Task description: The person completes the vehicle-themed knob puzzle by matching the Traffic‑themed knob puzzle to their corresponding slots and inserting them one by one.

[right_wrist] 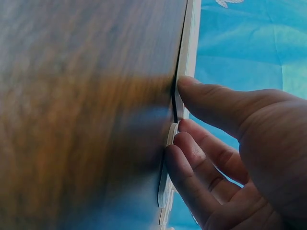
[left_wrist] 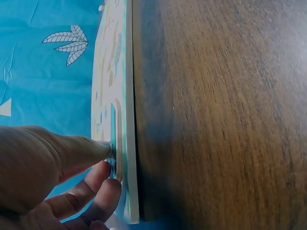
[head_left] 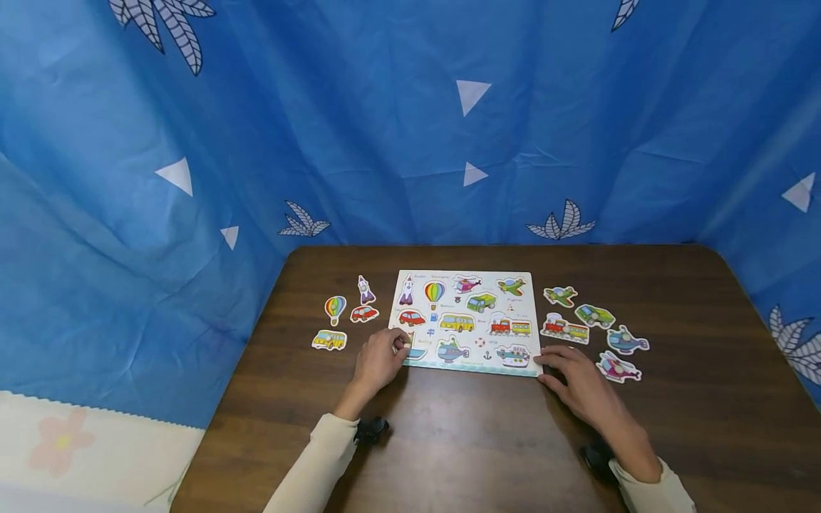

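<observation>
A white puzzle board [head_left: 470, 347] with printed vehicle pictures lies on the table. At its lower left corner my left hand [head_left: 378, 360] pinches the sailboat piece [head_left: 417, 353] between thumb and fingers. The left wrist view shows this piece [left_wrist: 119, 129] edge-on, close against the board face, partly hidden by the fingertips. My right hand [head_left: 580, 385] holds the lower right corner of the board, thumb at the front edge and fingers along the right side. Beside that corner, the board shows a ship picture [head_left: 513, 355].
Left of the board lie rocket [head_left: 365, 290], balloon [head_left: 335, 309], car [head_left: 364, 313] and bus [head_left: 330, 340] pieces. To its right are plane [head_left: 561, 296], truck [head_left: 595, 315], train [head_left: 564, 328], submarine [head_left: 626, 340] and helicopter [head_left: 618, 367] pieces. A blue curtain [head_left: 385, 142] hangs behind the brown table [head_left: 474, 442].
</observation>
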The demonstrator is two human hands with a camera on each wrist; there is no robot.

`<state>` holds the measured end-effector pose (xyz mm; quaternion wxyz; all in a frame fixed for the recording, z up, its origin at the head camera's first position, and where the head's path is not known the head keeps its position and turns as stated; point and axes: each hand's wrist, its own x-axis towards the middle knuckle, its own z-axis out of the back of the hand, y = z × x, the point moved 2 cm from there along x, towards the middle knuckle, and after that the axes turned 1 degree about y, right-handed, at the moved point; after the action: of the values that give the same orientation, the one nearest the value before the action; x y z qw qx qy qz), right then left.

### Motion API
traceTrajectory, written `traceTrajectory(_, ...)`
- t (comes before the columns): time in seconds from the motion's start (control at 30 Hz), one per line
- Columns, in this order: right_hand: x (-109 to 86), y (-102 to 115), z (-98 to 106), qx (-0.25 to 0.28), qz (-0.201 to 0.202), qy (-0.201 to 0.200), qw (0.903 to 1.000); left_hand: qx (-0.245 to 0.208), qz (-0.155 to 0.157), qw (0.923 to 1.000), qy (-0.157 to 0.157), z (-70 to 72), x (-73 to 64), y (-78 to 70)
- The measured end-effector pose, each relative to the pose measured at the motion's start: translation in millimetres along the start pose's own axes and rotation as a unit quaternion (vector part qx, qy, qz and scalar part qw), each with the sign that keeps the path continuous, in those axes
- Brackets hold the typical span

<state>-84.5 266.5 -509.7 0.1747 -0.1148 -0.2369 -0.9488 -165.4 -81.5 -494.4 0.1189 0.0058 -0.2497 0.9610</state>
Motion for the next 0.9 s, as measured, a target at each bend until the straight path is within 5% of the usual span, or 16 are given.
traceTrajectory(0.43, -1.6, -0.3, -1.5, 0.004, -0.009, 0.008, 0.9999, -0.012, 0.008, 0.9999, -0.003, -1.5, -1.3, 6.5)
traceTrajectory(0.7, -5.4, 0.2, -3.5, 0.003, 0.010, -0.021, 0.9997, -0.041, 0.022, 0.9976, -0.052, 27.7, 3.5, 27.2)
traceTrajectory(0.9, -3.7, -0.3, -2.8, 0.007, 0.017, -0.031, 0.9994, -0.029, 0.074, 0.9951, -0.060, 51.5, 6.3, 61.0)
